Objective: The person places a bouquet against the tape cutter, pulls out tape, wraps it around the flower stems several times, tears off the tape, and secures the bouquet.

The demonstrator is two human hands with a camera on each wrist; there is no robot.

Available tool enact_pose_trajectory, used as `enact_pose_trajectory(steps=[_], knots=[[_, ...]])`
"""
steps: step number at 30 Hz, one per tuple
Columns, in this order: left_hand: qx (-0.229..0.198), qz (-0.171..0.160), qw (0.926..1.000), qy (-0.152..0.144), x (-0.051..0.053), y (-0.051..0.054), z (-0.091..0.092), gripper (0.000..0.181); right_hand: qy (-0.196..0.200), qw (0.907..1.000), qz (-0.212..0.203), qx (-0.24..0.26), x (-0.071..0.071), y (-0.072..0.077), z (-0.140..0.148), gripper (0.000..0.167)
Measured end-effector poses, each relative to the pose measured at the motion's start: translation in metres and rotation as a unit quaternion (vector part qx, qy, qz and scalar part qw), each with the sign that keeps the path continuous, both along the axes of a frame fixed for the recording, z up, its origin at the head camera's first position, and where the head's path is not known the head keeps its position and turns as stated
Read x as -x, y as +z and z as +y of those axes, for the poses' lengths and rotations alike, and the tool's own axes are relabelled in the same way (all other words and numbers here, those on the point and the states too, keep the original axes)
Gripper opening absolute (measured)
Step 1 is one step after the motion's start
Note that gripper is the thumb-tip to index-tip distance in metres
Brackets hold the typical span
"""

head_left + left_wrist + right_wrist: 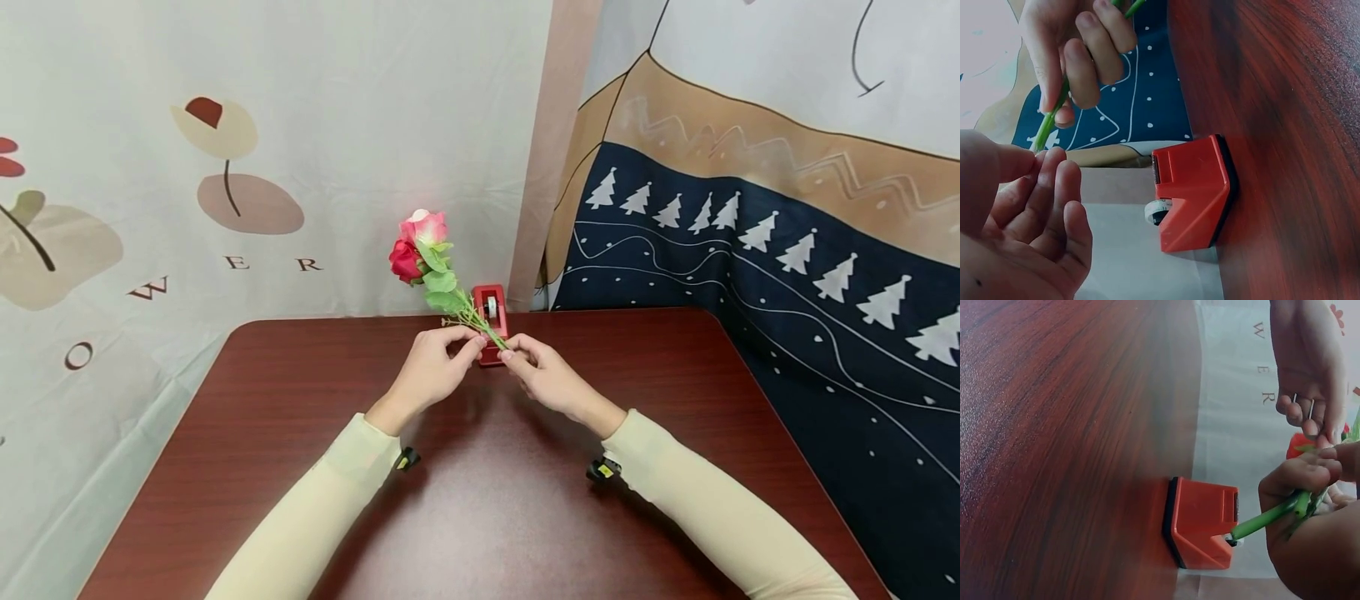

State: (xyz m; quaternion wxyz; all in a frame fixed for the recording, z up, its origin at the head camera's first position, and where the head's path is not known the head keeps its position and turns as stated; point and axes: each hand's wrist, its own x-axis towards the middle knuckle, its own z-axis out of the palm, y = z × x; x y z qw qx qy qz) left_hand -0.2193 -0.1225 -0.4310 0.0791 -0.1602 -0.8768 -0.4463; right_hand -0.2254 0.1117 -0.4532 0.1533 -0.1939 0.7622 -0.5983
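Observation:
Two artificial roses, one pink (425, 226) and one red (406, 261), lean up and to the left with their green leaves (442, 283) in the head view. My right hand (551, 379) grips their green stems (1044, 131) near the lower end. Thumb and fingertips of my left hand (435, 371) pinch the stems a little higher, just below the leaves. In the right wrist view two cut stem ends (1263, 522) stick out below the right hand. Behind the hands stands a red tape dispenser (1194, 187) with a small tape roll (1158, 211), apart from both hands.
The dark red-brown wooden table (300, 400) ends at its far edge against a pale printed cloth (375, 125). A dark blue cloth with white trees (675, 258) hangs at the right. Small black devices (603, 469) sit at both wrists.

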Motion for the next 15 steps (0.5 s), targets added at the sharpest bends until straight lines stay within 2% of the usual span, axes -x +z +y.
enact_pose_trajectory(steps=[3,6,15], knots=[[-0.001,0.008,1.0,0.0,0.0,0.001,0.0,0.017,-0.015,0.9981,0.048,-0.036,-0.0008,-0.0006,-0.0018,0.021],[-0.002,0.01,0.9999,-0.002,0.0003,0.0018,0.0,0.017,-0.029,0.9947,0.079,-0.06,-0.0017,-0.0007,-0.004,0.026],[-0.014,-0.003,0.9999,-0.003,-0.0024,0.0036,-0.0007,0.022,-0.051,0.9911,0.098,-0.075,-0.0053,-0.0003,-0.0075,0.021]])
